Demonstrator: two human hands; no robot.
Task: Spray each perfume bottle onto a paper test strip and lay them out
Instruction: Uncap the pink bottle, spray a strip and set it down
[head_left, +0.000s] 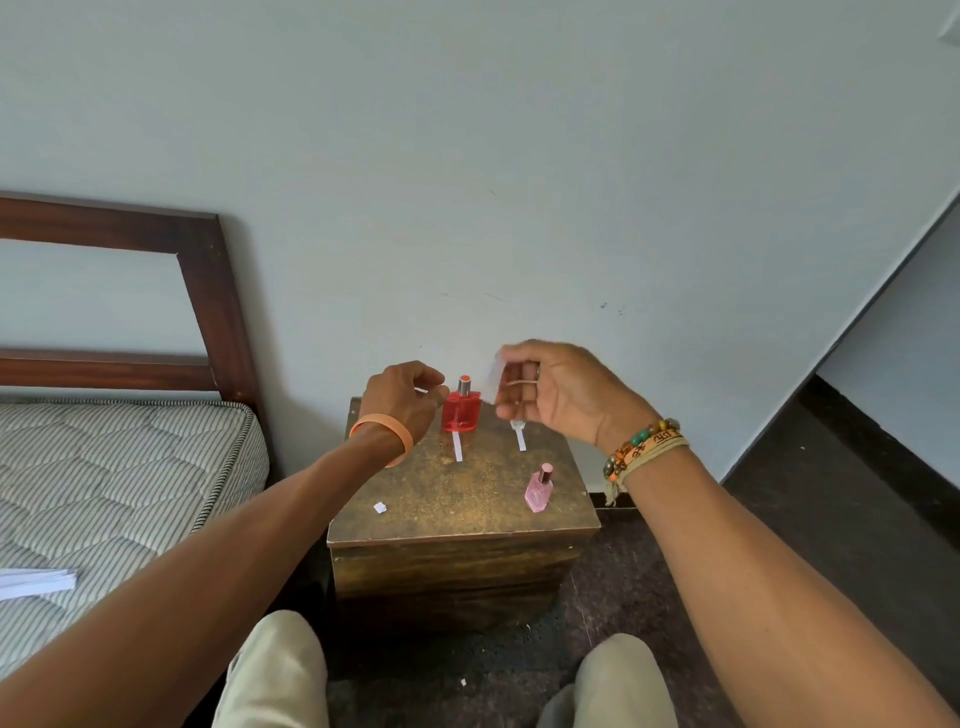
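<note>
Wooden stand (467, 506) in front of your knees, against the wall; top worn and speckled brown.

Red bottle (461, 415): upright at the back of the top, left of middle. Translucent red glass, squat and flat-faced, silver collar, small orange-red spray head, no cap on it. First strip (457, 449), narrow and white, lies flat just in front of its base, running toward you.

Second strip (521, 441): same look, flat on the top to the right of the first, well apart from it. A small clear piece sits at its far end; too blurred to name.

Pink bottle (538, 493): upright near the right edge, closer to you. Pale pink faceted glass, reddish-brown cap on.

Your right hand (550, 392) is raised above the second strip, fingers curled round a clear bottle (497, 376). Motion blur hides its shape.

Your left hand (408, 397) hovers just left of the red bottle's neck, thumb and fingertips drawn together. A pale sliver shows there; you cannot tell whether it holds anything. Hands apart, red bottle between them.

White paper scrap (380, 507) near the left edge of the top. Stack of spare strips (36, 581) on the striped mattress (130, 457) at your left.
</note>
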